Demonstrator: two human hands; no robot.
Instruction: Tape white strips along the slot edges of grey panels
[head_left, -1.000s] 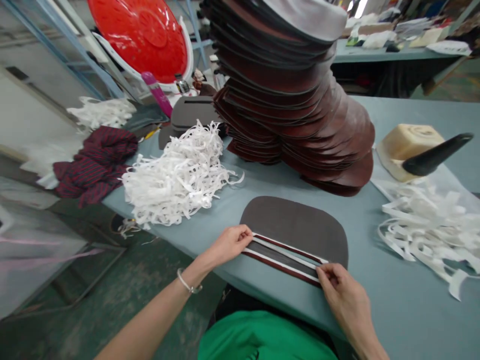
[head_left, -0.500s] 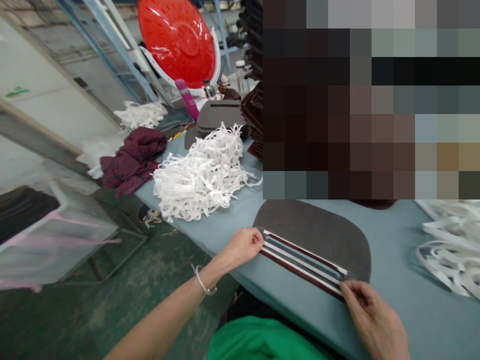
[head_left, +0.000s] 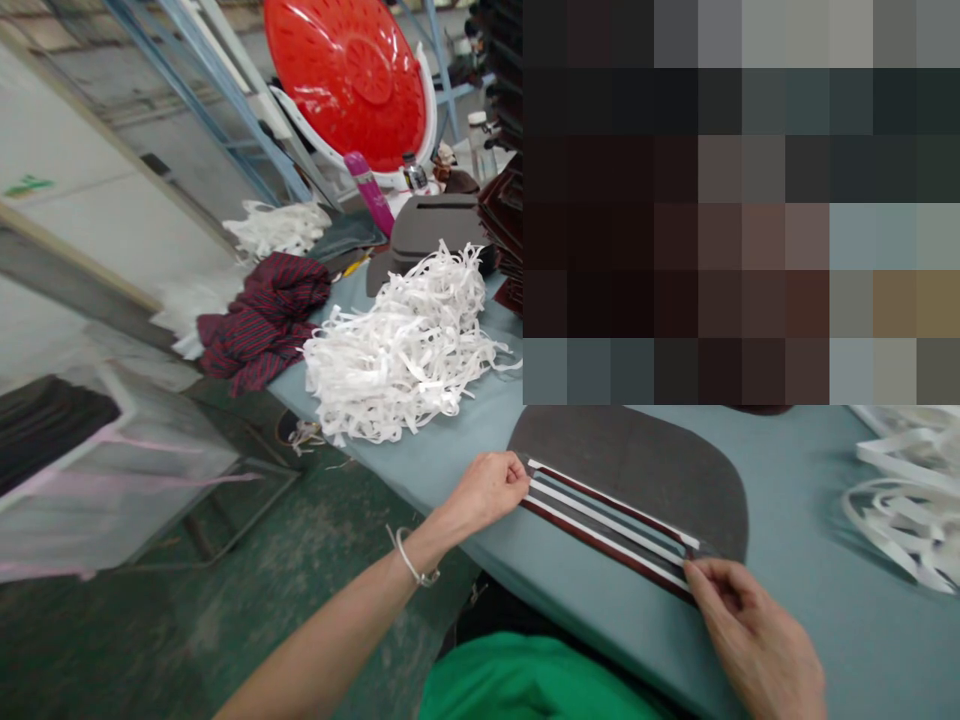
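A dark brown rounded leather piece (head_left: 645, 470) lies flat near the front edge of the grey-blue table (head_left: 825, 630). Its near edge is folded over, showing a maroon strip with two white tape lines (head_left: 607, 522). My left hand (head_left: 487, 488) pinches the left end of that folded edge. At the right end, my right hand (head_left: 750, 630) pinches the folded strip with thumb and fingers. Both hands press the strip down against the table.
A heap of white paper strips (head_left: 405, 345) lies left of the piece; more strips (head_left: 907, 500) lie at the right. A striped maroon cloth (head_left: 259, 315), a red round basket (head_left: 349, 75) and a dark piece stack (head_left: 435, 225) stand behind. A blurred block covers the upper right.
The view has swung left, bringing more floor and the clear bin into sight. Both hands stay on the ends of the folded strip; the right hand has slid slightly right along it.
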